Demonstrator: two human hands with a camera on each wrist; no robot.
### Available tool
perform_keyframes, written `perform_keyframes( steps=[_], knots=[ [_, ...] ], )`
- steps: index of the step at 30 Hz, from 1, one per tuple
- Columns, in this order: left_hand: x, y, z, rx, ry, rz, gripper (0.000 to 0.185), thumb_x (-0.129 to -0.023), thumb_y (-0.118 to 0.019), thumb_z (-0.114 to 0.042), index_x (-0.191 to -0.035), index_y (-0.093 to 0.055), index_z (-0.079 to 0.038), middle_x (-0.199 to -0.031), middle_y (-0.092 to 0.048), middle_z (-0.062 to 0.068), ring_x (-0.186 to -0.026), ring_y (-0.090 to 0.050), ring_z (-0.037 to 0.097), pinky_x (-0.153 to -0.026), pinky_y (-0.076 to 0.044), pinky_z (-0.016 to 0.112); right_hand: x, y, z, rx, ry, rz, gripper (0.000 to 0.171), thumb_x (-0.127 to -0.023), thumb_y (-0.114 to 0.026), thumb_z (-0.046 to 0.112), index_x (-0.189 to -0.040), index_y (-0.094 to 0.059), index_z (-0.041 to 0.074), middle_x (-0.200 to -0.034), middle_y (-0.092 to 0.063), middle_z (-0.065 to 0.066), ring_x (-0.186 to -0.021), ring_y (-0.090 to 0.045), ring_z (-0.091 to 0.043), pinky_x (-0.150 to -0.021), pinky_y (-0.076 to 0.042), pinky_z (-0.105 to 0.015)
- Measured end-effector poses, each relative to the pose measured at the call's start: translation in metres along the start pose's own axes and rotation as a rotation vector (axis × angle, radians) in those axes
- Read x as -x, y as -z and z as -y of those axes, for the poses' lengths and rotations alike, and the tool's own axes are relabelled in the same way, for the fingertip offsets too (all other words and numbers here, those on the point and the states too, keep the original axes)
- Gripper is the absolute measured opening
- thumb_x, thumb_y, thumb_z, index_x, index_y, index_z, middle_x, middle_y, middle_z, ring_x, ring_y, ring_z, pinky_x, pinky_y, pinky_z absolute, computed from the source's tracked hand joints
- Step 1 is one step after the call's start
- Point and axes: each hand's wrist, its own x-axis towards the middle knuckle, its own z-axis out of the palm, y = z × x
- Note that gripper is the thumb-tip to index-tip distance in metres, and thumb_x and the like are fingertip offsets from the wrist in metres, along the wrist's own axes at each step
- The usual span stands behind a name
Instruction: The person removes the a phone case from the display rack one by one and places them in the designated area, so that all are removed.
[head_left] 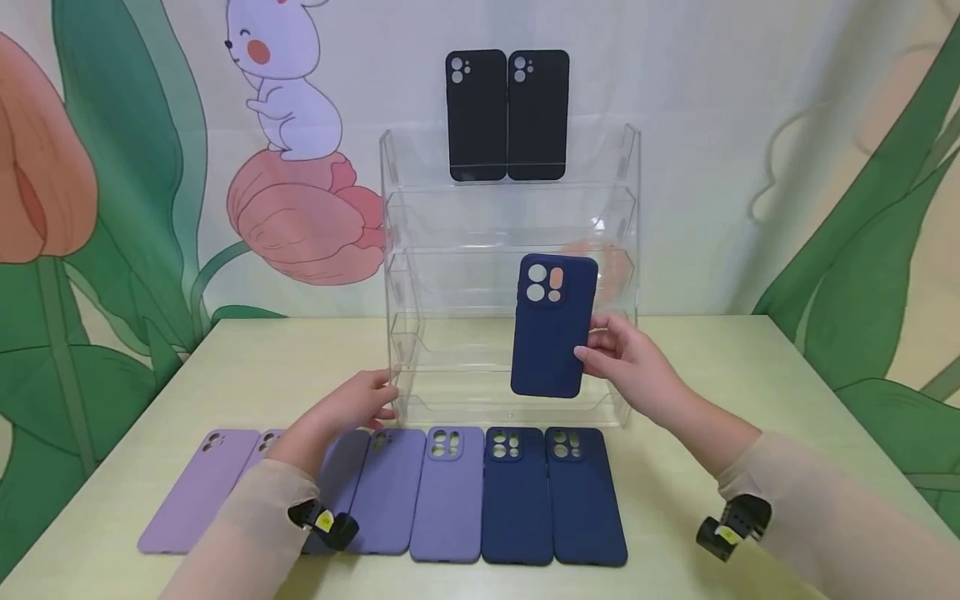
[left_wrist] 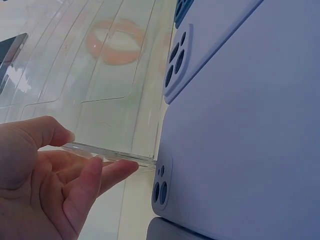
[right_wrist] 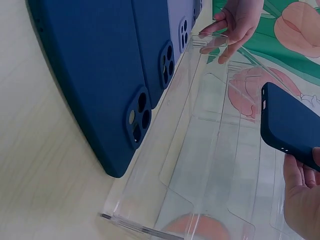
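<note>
A row of soft silicone phone cases is laid flat, camera cut-outs toward the stand, along the near edge of the pale wooden table (head_left: 675, 350), sorted by colour from left to right: the pale lilac case (head_left: 197, 490) at the far left, then the periwinkle cases (head_left: 447, 492), then two navy cases (head_left: 555, 496) at the right end, edges touching, so each shade is kept w/ its like. The left hand (head_left: 356, 408) is reached over the lilac end of the row & the front left corner of the clear acrylic tiered display stand (head_left: 510, 250) is pinched betw. thumb and curled fingers (left_wrist: 107, 172), seemingly to steady it; the forearm lies low over the cases, wrist roughly level. Two black cases (head_left: 507, 115) are stood upright side by side on the top tier, backs facing out, as for display. Further right, the dark blue silicone case (head_left: 553, 327) is held upright in front of the stand's middle tiers, clear of the shelves, back facing the viewer & camera cut-out up; its right edge is gripped by the right hand (head_left: 630, 367), thumb in front, fingers behind, wrist cocked upward, forearm angled in from the lower right
</note>
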Motion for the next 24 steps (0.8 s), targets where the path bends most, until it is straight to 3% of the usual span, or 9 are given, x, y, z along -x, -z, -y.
perform_keyframes(
  steps=[4,24],
  knots=[
    [0.001,0.000,0.002,-0.007,0.025,-0.012,0.046,-0.095,-0.038,-0.011,-0.138,-0.038,0.006,-0.130,-0.049,0.025,-0.095,-0.063,0.028,-0.068,-0.053,0.033,0.003,-0.001,-0.004,-0.021,-0.001,0.017,0.035,-0.093,-0.055,0.005,-0.124,-0.043,-0.005,-0.109,-0.059,-0.022,-0.097,-0.062,-0.026,-0.082,-0.050,-0.032],
    [-0.001,0.000,0.000,0.002,0.009,-0.014,0.048,-0.095,-0.037,-0.010,-0.139,-0.035,0.007,-0.129,-0.050,0.026,-0.100,-0.062,0.032,-0.069,-0.053,0.034,0.016,0.001,-0.016,-0.043,-0.016,0.039,0.036,-0.093,-0.055,0.006,-0.123,-0.043,-0.008,-0.110,-0.059,-0.024,-0.096,-0.062,-0.025,-0.082,-0.051,-0.032]
  ],
)
